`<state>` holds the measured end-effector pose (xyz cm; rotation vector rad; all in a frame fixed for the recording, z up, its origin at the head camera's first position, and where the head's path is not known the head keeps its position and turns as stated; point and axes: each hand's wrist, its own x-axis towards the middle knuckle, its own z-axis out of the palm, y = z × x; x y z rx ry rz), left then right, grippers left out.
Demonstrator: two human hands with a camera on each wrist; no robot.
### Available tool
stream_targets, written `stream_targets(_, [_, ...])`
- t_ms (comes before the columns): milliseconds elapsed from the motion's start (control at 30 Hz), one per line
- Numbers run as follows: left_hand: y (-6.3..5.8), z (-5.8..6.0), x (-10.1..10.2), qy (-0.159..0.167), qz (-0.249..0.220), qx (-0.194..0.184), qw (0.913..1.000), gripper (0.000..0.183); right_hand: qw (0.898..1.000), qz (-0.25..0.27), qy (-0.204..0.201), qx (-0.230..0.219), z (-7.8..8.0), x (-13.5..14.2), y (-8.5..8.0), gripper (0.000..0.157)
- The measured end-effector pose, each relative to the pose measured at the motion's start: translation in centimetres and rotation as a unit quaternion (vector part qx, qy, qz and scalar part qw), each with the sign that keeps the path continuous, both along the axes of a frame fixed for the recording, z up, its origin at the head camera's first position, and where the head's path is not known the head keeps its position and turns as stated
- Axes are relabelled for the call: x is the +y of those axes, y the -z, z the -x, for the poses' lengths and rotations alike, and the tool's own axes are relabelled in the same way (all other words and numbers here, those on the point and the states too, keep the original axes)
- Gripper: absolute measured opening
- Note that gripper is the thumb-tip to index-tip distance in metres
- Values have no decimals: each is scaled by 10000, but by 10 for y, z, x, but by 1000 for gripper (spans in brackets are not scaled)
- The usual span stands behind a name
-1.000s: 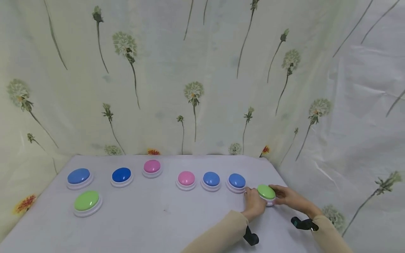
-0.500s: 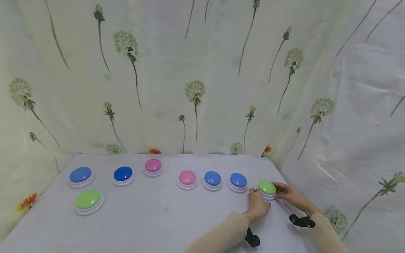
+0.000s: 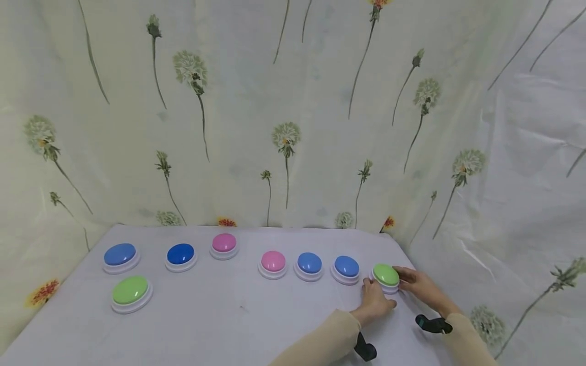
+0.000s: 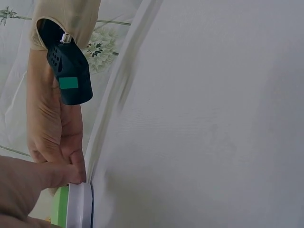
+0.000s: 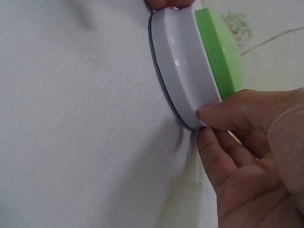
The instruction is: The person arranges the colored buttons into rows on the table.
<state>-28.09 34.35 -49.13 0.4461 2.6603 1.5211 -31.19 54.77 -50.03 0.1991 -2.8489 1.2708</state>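
A push button with a green dome and white round base stands on the table at the right end of a row. My left hand holds its base at the left and front. My right hand touches the right side. In the right wrist view, my thumb presses the white rim and curled fingers sit below it. The left wrist view shows only part of the green button, with fingers of both hands at its edge. Just left in the row is a blue button.
Another blue button and a pink one continue the row leftward. Farther left stand a pink button, a dark blue one, a lighter blue one and a green one. A flowered cloth hangs behind the white table.
Both hands have shifted the green button slightly back and left, closer to the neighbouring blue one. Its white base now shows more, and the left thumb has spread outward. Other buttons stay put.
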Motion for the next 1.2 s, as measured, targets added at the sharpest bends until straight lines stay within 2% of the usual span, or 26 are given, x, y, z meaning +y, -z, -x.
stream_targets(167, [3,3,-9,103,46,-13,9999,65,10000,-63,-10,69,5,-9,6,56])
stream_targets(300, [3,2,-17,379,256,-109,9989,63,9992,-291,260,116,5,-14,8,50])
stream_targets(433, [-2,-4,-34,1043,605,-231,9924,57,9917,-857,770,571,-6,-24,5,43])
stream_targets(500, [-6,-7,-47,1499,853,-124,9849,52,9837,-1099,1024,990,-14,-35,1,43])
stream_targets(567, [-11,-8,-63,2111,1108,57,9711,49,9746,-1247,1190,1428,-22,-50,-6,43])
stream_targets(600, [-14,-9,-72,2450,1226,133,9616,49,9710,-1277,1238,1601,-26,-59,-10,43])
stream_targets(733, [-24,-10,-113,3680,1642,361,9145,43,9623,-1365,1080,2091,-43,-102,-25,42])
stream_targets(800, [-29,-13,-135,4093,1780,448,8937,42,9622,-1345,862,2203,-51,-124,-30,43])
stream_targets(900, [-34,-19,-167,4430,1870,513,8753,39,9651,-1248,403,2269,-62,-156,-38,47])
stream_targets(967, [-37,-23,-190,4530,1813,539,8712,38,9654,-1160,99,2332,-69,-177,-40,51])
stream_targets(1000, [-38,-26,-202,4544,1753,530,8718,37,9661,-1087,-62,2342,-72,-187,-41,52])
stream_targets(1100, [-41,-33,-239,4503,1464,564,8790,36,9658,-861,-526,2390,-84,-217,-43,57])
stream_targets(1200, [-43,-40,-273,4362,1150,571,8906,33,9637,-582,-1090,2367,-96,-241,-42,61])
